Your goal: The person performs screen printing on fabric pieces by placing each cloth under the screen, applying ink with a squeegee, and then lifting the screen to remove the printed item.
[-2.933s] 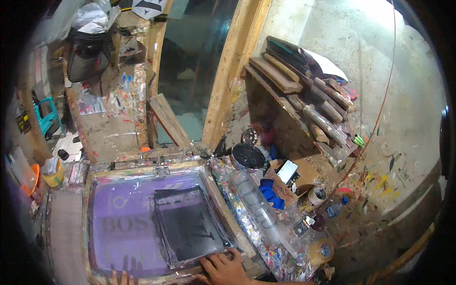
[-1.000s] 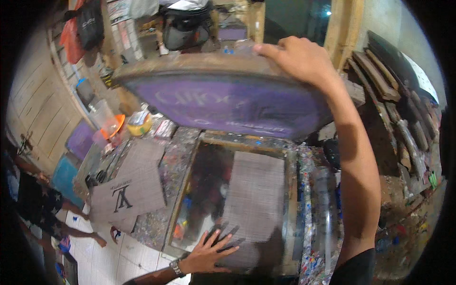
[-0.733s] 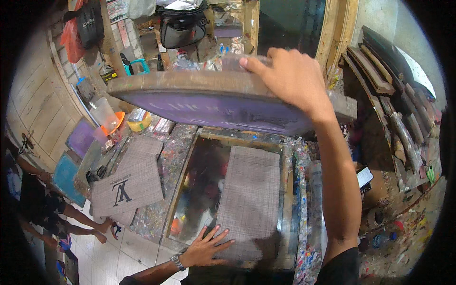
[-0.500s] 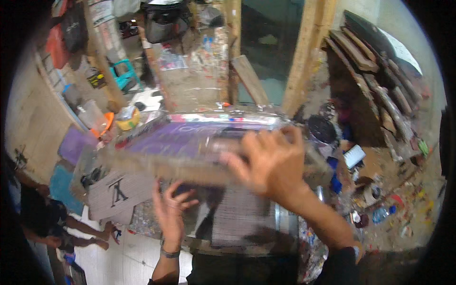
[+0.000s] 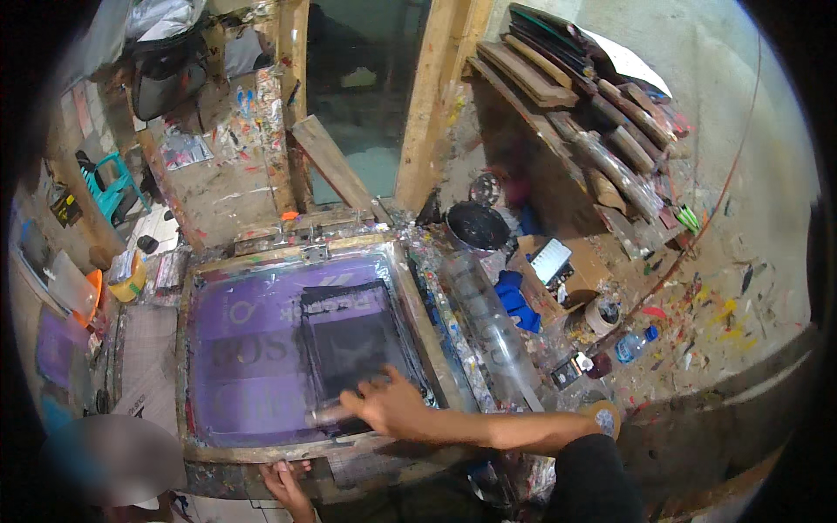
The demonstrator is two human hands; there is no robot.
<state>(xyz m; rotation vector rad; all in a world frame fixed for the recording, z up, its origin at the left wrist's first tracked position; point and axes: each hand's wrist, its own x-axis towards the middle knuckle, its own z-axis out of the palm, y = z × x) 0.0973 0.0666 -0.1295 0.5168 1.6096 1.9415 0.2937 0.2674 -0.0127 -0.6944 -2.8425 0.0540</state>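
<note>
A wooden screen printing frame (image 5: 442, 362) with purple mesh (image 5: 244, 301) lies flat on the work table. Its mesh carries faint lettering and a dark, ink-covered rectangle (image 5: 349, 340) toward the right. Over the lower part of that rectangle, my right hand (image 5: 392, 405) is closed around a squeegee (image 5: 324, 415), blurred and mostly hidden by the fingers. My left hand (image 5: 286, 490) is at the frame's near edge, its bent fingers gripping the rail from below. Part of a grey striped sheet (image 5: 357, 466) shows under the near rail.
A metal hinge clamp (image 5: 314, 253) is at the frame's far side. To the right are a black ink tub (image 5: 478, 227), a blue cloth (image 5: 516, 302), a phone (image 5: 551, 260) and a small bottle (image 5: 636, 344). Another person's head (image 5: 122, 458) is close at the lower left.
The tilted screen frame has come down flat on the table. My right hand with the squeegee has moved down and left; my left hand, spread before, has closed on the near rail. The view has turned right.
</note>
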